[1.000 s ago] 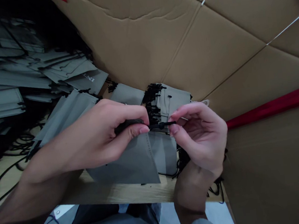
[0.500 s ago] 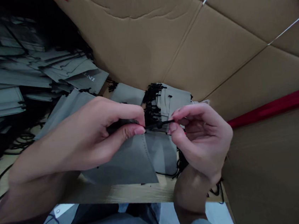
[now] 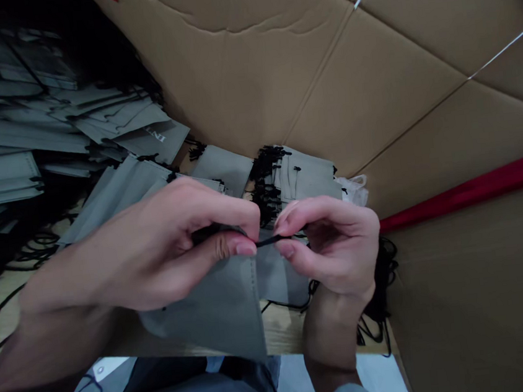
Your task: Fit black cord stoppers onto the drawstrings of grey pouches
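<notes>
My left hand (image 3: 191,241) is closed on the top corner of a grey drawstring pouch (image 3: 212,307), which hangs down past the table's front edge. A short black cord (image 3: 269,241) runs from that corner to my right hand (image 3: 332,244). There the thumb and forefinger pinch it, with the other fingers curled behind. The cord lies taut between the two hands. My left fingers hide the pouch's upper edge. Behind my hands lies a stack of grey pouches (image 3: 308,175) with knotted black cord ends (image 3: 268,170).
Many grey pouches with black cords (image 3: 127,119) are heaped at the left. Brown cardboard (image 3: 248,66) walls the back and right, crossed by a red strip (image 3: 471,189). A bundle of black cords (image 3: 384,276) hangs at the right, beside the wooden table edge (image 3: 283,337).
My right hand has moved left and slightly down, nearer my left hand, and its grip is now closer along the cord. The pouch has dropped a little lower with my left hand.
</notes>
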A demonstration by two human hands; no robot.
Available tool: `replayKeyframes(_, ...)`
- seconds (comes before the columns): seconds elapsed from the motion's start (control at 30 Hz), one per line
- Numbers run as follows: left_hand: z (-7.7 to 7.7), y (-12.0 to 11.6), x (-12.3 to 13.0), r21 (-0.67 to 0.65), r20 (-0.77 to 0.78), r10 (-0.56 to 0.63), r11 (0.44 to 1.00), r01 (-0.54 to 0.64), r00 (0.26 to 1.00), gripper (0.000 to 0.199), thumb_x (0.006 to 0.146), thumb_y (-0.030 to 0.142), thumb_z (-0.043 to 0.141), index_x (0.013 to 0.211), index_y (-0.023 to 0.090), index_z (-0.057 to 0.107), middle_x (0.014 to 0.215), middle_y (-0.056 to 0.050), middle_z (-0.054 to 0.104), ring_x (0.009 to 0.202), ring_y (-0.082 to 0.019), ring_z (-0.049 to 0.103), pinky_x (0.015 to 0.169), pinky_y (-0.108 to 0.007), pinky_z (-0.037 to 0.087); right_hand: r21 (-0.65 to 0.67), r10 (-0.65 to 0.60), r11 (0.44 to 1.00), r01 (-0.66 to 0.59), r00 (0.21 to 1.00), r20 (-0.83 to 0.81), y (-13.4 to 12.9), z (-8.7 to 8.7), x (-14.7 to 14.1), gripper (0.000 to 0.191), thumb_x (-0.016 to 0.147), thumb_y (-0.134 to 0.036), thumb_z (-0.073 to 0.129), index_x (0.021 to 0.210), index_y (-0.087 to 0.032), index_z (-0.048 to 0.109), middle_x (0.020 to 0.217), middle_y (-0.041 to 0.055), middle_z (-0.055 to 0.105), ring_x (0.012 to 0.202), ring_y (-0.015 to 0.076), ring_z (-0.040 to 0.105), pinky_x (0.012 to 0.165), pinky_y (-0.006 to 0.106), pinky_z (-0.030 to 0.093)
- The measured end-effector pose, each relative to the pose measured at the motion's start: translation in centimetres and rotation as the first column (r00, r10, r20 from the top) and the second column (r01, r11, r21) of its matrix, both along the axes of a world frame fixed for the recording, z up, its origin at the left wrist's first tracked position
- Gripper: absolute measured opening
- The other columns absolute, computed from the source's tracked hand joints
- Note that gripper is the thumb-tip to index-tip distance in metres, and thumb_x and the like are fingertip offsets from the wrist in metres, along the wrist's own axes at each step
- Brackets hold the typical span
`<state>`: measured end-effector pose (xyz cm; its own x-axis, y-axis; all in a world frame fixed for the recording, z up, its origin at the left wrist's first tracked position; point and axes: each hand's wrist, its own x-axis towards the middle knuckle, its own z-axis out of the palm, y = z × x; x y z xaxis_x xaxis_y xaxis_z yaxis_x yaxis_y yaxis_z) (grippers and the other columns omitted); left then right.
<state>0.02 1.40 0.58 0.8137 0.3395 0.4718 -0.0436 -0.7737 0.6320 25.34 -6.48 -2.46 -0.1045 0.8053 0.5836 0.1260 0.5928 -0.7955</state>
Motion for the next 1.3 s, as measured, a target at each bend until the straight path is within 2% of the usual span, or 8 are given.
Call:
replayKeyframes(0.3, 0.3, -0.1, 0.3, -0.151, 0.025, 0.092, 0.985, -0.087, 0.995, 0.028, 0.114, 0.02, 0.066, 0.087, 0.021, 0.075, 0.064, 0.007, 0.054, 0.053, -0.009, 0.044, 0.047, -0.022, 0.034, -0.132, -0.06, 0.991, 0.039, 0.985, -0.162, 1.3, -0.7, -0.1, 0.021, 0.092, -0.042, 0.106, 0.097, -0.028, 0.091, 0.083, 0.0006, 0.087, 0.06, 0.0173, 0.078, 0.052, 0.029, 0.065)
replayKeyframes(0.47, -0.3, -0.3, 1.7, -0.163, 0.084, 0.273, 0.953, -0.257, 0.959, 0.022, 0.111, 0.024, 0.071, 0.09, 0.021, 0.079, 0.067, 0.007, 0.062, 0.059, -0.009, 0.05, 0.053, -0.023, 0.037, -0.161, -0.045, 0.986, 0.03, 0.995, -0.094, 0.1, 0.6, 1.0, 0.044, 0.096, -0.055, 0.103, 0.131, -0.032, 0.091, 0.107, 0.0037, 0.093, 0.085, 0.022, 0.088, 0.07, 0.032, 0.073)
replayKeyframes(0.57, -1.0, -0.4, 2.3, -0.174, 0.106, 0.336, 0.933, -0.316, 0.936, 0.021, 0.113, 0.032, 0.074, 0.095, 0.022, 0.082, 0.074, 0.006, 0.071, 0.065, -0.01, 0.057, 0.058, -0.025, 0.04, -0.171, -0.025, 0.984, 0.053, 0.987, 0.161, -0.6, 1.4, 1.4, 0.034, 0.092, -0.037, 0.107, 0.121, -0.031, 0.091, 0.104, 0.0004, 0.093, 0.086, 0.0194, 0.086, 0.077, 0.03, 0.071)
replayKeyframes(0.73, -1.7, -1.3, 3.2, -0.192, -0.014, 0.323, 0.928, -0.32, 0.946, 0.022, 0.113, 0.039, 0.075, 0.129, 0.025, 0.078, 0.091, 0.004, 0.08, 0.072, -0.013, 0.066, 0.06, -0.027, 0.042, -0.019, -0.301, 0.939, 0.342, 0.849, 0.434, -2.0, 1.8, 4.0, 0.008, 0.104, -0.022, 0.09, 0.104, -0.029, 0.085, 0.101, -0.0021, 0.089, 0.089, 0.0186, 0.082, 0.081, 0.032, 0.063)
replayKeyframes(0.93, -2.5, -3.5, 4.1, -0.038, -0.225, 0.274, 0.956, -0.289, 0.935, 0.024, 0.113, 0.024, 0.066, 0.09, 0.022, 0.059, 0.068, 0.005, 0.063, 0.055, -0.013, 0.054, 0.055, -0.031, 0.029, -0.071, -0.355, 0.908, 0.414, 0.846, 0.398, -1.7, 0.9, 7.3, 0.004, 0.109, -0.024, 0.081, 0.106, -0.027, 0.081, 0.094, -0.0013, 0.079, 0.083, 0.0181, 0.07, 0.075, 0.031, 0.054)
replayKeyframes(1.0, -2.8, -4.1, 4.0, 0.118, -0.243, 0.405, 0.914, -0.387, 0.881, 0.021, 0.114, 0.029, 0.067, 0.095, 0.022, 0.062, 0.071, 0.002, 0.069, 0.056, -0.016, 0.059, 0.055, -0.033, 0.027, -0.131, -0.31, 0.919, 0.371, 0.888, 0.339, -0.2, 0.1, 6.7, 0.002, 0.107, -0.025, 0.08, 0.105, -0.025, 0.08, 0.092, -0.001, 0.076, 0.08, 0.0174, 0.066, 0.071, 0.029, 0.05)
replayKeyframes(1.13, -2.7, -5.2, 3.8, 0.308, 0.095, 0.688, 0.667, -0.679, 0.719, 0.025, 0.118, 0.038, 0.068, 0.102, 0.02, 0.066, 0.073, 0.002, 0.068, 0.056, -0.017, 0.056, 0.058, -0.035, 0.034, -0.208, -0.205, 0.939, 0.272, 0.933, 0.295, 4.1, -2.2, 4.5, 0.02, 0.103, -0.042, 0.083, 0.1, -0.024, 0.075, 0.086, -0.0006, 0.07, 0.077, 0.0178, 0.061, 0.068, 0.029, 0.049)
replayKeyframes(1.3, -2.8, -6.9, 5.1, 0.171, 0.269, 0.276, 0.929, -0.328, 0.923, 0.033, 0.122, 0.031, 0.06, 0.091, 0.022, 0.058, 0.072, 0.005, 0.064, 0.06, -0.013, 0.057, 0.059, -0.033, 0.044, -0.31, -0.077, 0.937, 0.162, 0.96, 0.268, 9.6, -4.8, 1.7, 0.041, 0.102, -0.064, 0.083, 0.102, -0.026, 0.07, 0.087, -0.0011, 0.068, 0.081, 0.0177, 0.062, 0.073, 0.029, 0.055)
